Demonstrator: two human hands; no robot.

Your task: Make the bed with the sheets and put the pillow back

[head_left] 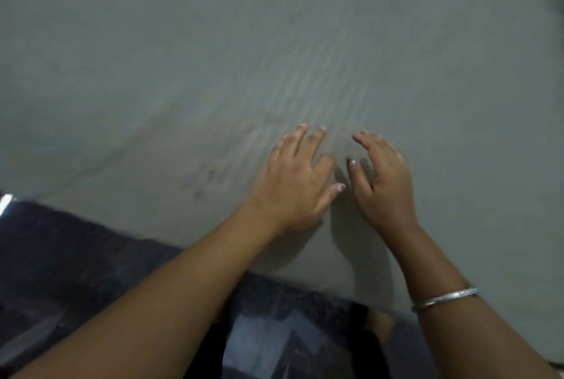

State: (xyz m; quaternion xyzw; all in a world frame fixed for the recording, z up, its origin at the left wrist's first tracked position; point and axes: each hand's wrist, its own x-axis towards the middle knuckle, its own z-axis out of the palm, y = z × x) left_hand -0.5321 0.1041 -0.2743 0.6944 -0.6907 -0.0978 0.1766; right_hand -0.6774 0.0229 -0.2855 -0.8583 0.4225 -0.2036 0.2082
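**Left hand (296, 183) and right hand (381, 180) side by side on the sheet (305, 42)**

Left hand lies palm down on the grey-green sheet. Its fingers are straight and fanned apart, the thumb points out toward the other hand, and it grips nothing. The right hand sits just beside it, separated by a narrow strip of cloth. It is tipped more onto its outer edge, with the fingers loosely bent and the thumb lifted, and it also holds nothing. Motion blur softens this hand, so I cannot tell whether its palm presses the fabric or only the fingertips touch. Both hands throw shadows onto the cloth beneath them and toward the person.

The sheet is spread over the bed and fills nearly the whole view, reaching the top and both sides. It lies mostly flat. A band of fine parallel ripples (308, 85) runs away from the fingertips, and a long shallow crease curves off to the left. A few small dark marks (201, 186) show on the cloth left of the left wrist.

The sheet's near edge runs diagonally from the left side down toward the lower right, and both forearms cross it. Below that edge is a dark, speckled floor (61, 256) with a pale glossy reflection near the bottom. A thin silver bangle (444, 299) circles the right forearm.
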